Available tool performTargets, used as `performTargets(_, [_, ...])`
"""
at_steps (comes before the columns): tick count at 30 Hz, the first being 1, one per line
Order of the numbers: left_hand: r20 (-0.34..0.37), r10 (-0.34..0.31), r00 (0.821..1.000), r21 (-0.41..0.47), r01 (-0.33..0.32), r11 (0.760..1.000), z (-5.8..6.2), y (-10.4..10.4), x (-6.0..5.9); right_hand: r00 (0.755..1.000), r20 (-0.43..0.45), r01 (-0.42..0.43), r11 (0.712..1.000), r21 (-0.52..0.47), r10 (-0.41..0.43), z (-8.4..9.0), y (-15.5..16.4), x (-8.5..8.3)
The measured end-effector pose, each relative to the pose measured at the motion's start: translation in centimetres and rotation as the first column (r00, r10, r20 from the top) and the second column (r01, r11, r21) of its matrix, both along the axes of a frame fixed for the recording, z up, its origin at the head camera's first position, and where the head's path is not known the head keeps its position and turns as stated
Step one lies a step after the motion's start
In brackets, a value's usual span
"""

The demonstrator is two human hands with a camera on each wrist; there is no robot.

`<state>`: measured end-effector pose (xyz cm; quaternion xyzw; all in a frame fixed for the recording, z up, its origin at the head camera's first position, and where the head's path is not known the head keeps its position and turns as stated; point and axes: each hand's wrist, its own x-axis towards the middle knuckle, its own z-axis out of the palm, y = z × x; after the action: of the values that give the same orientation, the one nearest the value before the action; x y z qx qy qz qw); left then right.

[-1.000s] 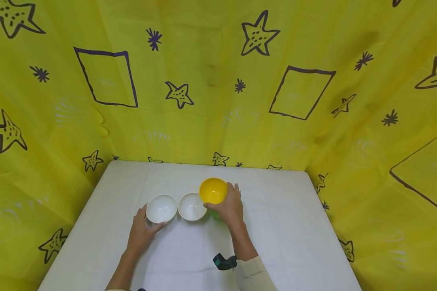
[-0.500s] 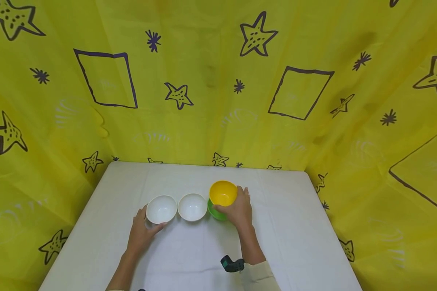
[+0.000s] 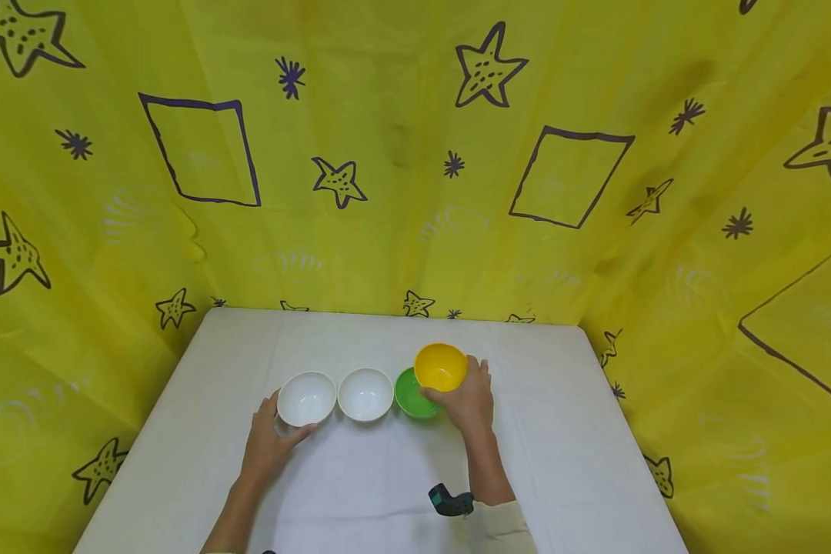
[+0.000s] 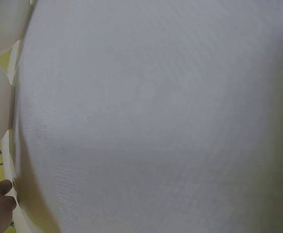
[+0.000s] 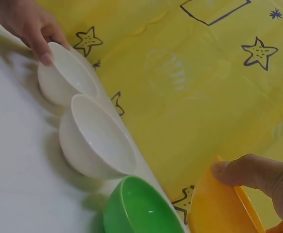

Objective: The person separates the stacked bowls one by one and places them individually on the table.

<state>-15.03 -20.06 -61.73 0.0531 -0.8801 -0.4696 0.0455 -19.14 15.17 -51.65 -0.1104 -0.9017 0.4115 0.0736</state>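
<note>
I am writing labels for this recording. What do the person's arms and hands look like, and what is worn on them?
Both hands are bare: left hand, right hand. The right arm has a cream sleeve with a small dark teal device at the wrist. The left forearm is bare as far as the frame shows.

A yellow bowl was seen just right of a green bowl. Left of the green bowl, 2 white bowls were noted. A white tablecloth was laid under the green bowl. Behind it, a yellow backdrop was printed w/ dark purple stars, squares & asterisk marks.
</note>
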Motion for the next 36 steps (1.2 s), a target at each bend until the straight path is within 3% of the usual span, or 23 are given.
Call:
performTargets(11, [-0.029,-0.003,1.000,-0.022,0.002,1.000,-0.3,-0.2,-0.3,0.999,-0.021,0.038,0.999,-0.008,-0.038,-0.7,1.5,-0.1])
performTargets(19, [0.001,-0.002,1.000,-0.013,0.002,1.000,-0.2,-0.2,-0.3,0.998,0.015,0.064,0.998,-0.007,-0.064,-1.9,2.8,0.0])
performTargets(36, [0.011,0.004,1.000,-0.022,-0.004,1.000,0.1,0.1,-0.2,0.995,0.003,0.095,0.995,0.002,-0.095,-4.0,4.5,0.3])
